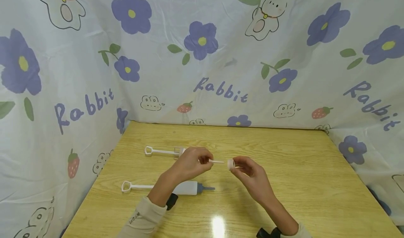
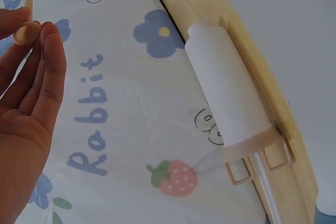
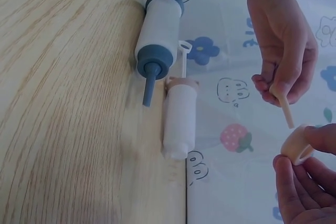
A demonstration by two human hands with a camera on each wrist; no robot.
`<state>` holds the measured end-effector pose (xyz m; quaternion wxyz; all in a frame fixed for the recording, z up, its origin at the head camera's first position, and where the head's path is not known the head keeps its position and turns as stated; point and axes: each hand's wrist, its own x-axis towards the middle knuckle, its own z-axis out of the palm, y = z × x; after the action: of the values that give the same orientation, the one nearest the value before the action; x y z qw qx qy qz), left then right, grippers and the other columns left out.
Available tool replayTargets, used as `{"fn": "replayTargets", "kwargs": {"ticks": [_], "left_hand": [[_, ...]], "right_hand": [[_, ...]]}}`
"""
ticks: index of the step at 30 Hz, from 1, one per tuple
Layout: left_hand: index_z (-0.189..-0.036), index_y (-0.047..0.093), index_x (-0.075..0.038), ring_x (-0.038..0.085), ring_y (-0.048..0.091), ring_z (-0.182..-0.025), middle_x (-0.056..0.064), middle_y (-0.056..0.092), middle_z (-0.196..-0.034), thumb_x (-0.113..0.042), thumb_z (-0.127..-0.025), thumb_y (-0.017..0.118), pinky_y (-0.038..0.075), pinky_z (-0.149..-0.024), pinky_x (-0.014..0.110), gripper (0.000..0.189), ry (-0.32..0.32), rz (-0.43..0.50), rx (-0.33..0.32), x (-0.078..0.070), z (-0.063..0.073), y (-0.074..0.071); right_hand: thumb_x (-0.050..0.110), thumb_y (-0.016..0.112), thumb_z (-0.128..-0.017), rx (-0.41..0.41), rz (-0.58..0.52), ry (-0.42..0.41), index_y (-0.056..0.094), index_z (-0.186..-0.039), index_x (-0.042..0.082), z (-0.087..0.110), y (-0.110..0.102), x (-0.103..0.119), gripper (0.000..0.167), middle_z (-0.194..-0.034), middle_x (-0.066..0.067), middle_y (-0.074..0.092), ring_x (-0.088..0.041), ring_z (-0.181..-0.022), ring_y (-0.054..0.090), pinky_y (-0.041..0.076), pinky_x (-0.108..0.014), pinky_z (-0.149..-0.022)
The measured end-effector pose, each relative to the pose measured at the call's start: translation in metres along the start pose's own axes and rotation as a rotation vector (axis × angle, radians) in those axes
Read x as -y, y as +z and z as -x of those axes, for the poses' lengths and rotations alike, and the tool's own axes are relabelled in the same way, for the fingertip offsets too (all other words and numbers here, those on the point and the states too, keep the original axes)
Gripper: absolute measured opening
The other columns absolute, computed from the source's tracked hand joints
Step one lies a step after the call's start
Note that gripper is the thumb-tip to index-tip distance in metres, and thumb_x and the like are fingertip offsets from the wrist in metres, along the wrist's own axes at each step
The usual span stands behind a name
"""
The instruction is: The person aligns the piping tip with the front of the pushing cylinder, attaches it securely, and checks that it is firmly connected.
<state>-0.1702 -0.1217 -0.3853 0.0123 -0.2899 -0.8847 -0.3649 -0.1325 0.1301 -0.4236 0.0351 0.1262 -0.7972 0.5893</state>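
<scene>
My left hand point(image 1: 190, 164) pinches a small beige nozzle point(image 1: 217, 162) by its wider end, its thin tube pointing right. Facing it, my right hand point(image 1: 252, 178) holds a beige ring-shaped cap point(image 1: 231, 164) between thumb and fingers. In the right wrist view the nozzle tip point(image 3: 287, 113) is close to the cap point(image 3: 297, 146); whether they touch I cannot tell. A white plunger syringe with a beige collar point(image 2: 226, 85) lies on the table behind my left hand, its front end without a nozzle.
A second white syringe with a blue-grey nozzle point(image 1: 206, 188) lies nearer, partly behind my left forearm. Both plunger handles point left on the wooden table point(image 1: 284, 150). A patterned cloth point(image 1: 170, 73) hangs around the back and sides.
</scene>
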Motion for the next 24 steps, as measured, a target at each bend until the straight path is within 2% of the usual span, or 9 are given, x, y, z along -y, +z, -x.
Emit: {"fn": "replayTargets", "kwargs": {"ticks": [10,24], "left_hand": [[-0.106,0.077,-0.011,0.006,0.061,-0.080,-0.004,0.070,-0.091,-0.015,-0.097,0.069,0.055,-0.074,0.024,0.012,0.016,-0.004,-0.003,-0.0016,-0.0016,0.0015],[-0.104,0.076,-0.011,0.006,0.061,-0.079,-0.003,0.071,-0.091,-0.014,-0.096,0.070,0.054,-0.072,0.023,0.010,0.044,0.002,-0.015,-0.0049,-0.0044,0.0070]], "right_hand": [[0.025,0.072,-0.099,0.003,-0.005,-0.032,0.065,-0.135,0.011,-0.0008,0.0017,0.0009,0.039,-0.136,-0.011,0.067,-0.015,-0.113,0.070,0.054,-0.019,-0.098],[0.026,0.071,-0.099,0.010,-0.020,-0.019,0.066,-0.132,0.012,-0.0009,0.0038,0.0013,0.036,-0.132,-0.008,0.068,-0.016,-0.114,0.069,0.055,-0.020,-0.098]]}}
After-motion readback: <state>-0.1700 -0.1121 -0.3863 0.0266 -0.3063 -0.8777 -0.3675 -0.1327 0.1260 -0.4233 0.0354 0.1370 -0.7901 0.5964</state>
